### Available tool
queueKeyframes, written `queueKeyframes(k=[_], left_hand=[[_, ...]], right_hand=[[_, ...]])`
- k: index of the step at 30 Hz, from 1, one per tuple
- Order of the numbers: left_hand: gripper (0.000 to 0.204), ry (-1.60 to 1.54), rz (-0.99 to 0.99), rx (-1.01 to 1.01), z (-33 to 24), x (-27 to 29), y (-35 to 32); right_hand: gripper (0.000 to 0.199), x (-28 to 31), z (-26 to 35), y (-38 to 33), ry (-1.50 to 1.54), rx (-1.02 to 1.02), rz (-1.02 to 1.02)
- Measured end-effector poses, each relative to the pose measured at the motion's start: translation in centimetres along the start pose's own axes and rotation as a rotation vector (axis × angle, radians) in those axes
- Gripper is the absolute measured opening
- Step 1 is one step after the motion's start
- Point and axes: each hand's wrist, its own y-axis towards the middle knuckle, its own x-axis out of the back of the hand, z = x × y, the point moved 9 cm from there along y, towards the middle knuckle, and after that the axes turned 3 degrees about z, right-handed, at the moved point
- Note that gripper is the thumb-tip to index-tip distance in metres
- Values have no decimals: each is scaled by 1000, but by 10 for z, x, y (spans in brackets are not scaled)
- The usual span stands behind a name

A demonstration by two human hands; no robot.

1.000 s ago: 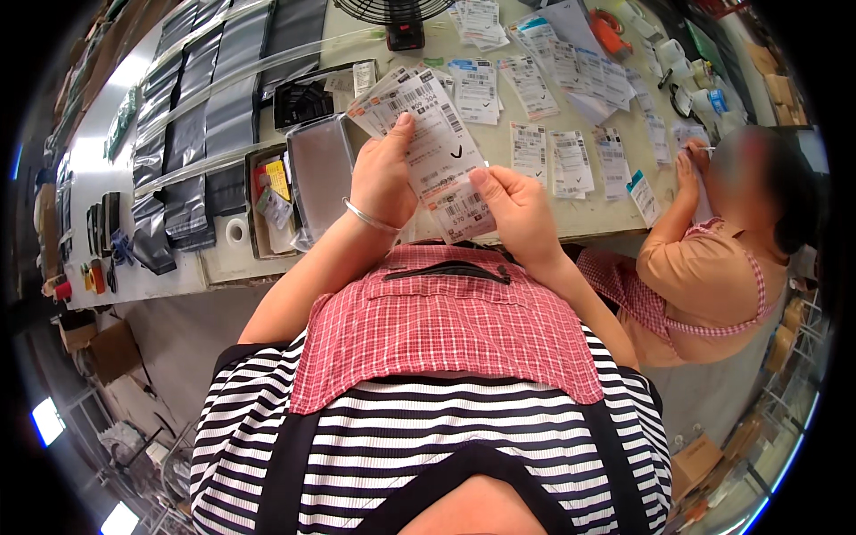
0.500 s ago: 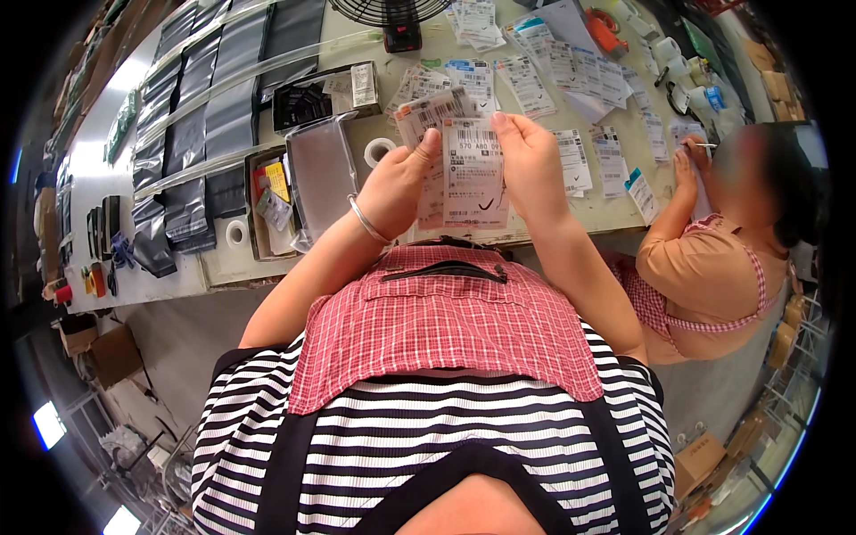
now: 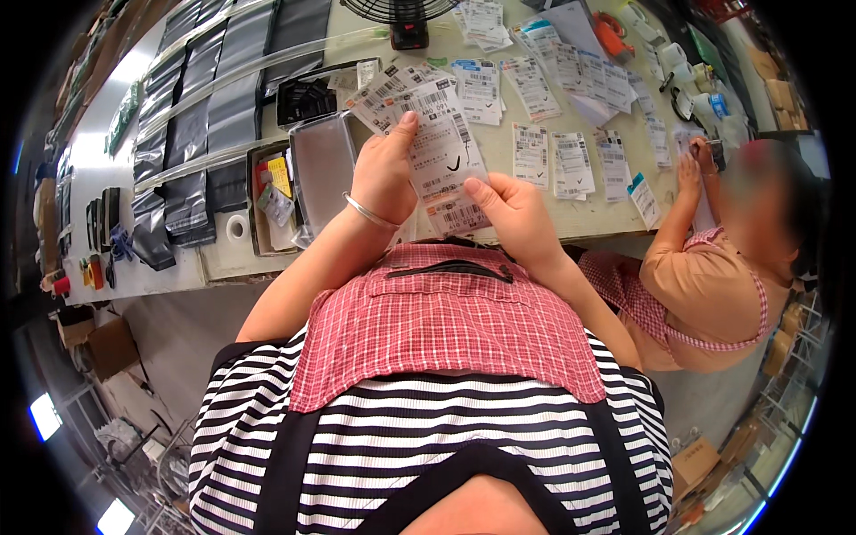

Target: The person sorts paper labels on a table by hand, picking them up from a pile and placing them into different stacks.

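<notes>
A fanned stack of printed shipping labels (image 3: 434, 143) is between my two hands, above the table's front edge. My left hand (image 3: 385, 169) grips the labels along their left side, thumb pressed on top. With thumb and fingers, my right hand (image 3: 513, 209) pinches the lower right corner of the stack, where another label (image 3: 459, 214) shows beneath. Several more labels lie on the table just beyond, among them a single label (image 3: 530, 156) to the right of my hands.
Grey plastic mailing bags (image 3: 234, 116) lie at the left. Near my left forearm stand an open box of small items (image 3: 259, 227) and a grey tray (image 3: 323, 169). A fan (image 3: 408, 11) is at the back. A co-worker (image 3: 713, 276) sits at the right, hands on paper.
The held labels have tilted and fanned out to the left. My right hand has moved down to their lower corner. A single label now lies on the table to the right of my hands.
</notes>
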Motion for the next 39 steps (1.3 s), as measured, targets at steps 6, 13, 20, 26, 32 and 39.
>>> queueKeyframes(k=[6, 13, 20, 26, 32, 39], left_hand=[[31, -331, -201, 169, -12, -9, -12], [43, 188, -5, 180, -16, 17, 0], [43, 263, 234, 317, 4, -37, -28], [36, -60, 98, 284, -6, -24, -22], [36, -249, 19, 228, -9, -18, -14], [31, -374, -174, 126, -7, -1, -8]], right_hand=[[38, 8, -7, -1, -15, 23, -95], [36, 41, -4, 18, -22, 49, -272], [36, 44, 17, 49, -335, 76, -304], [36, 25, -5, 27, -82, -51, -8], [38, 0, -15, -5, 154, -108, 27], [39, 5, -12, -6, -2, 2, -43]])
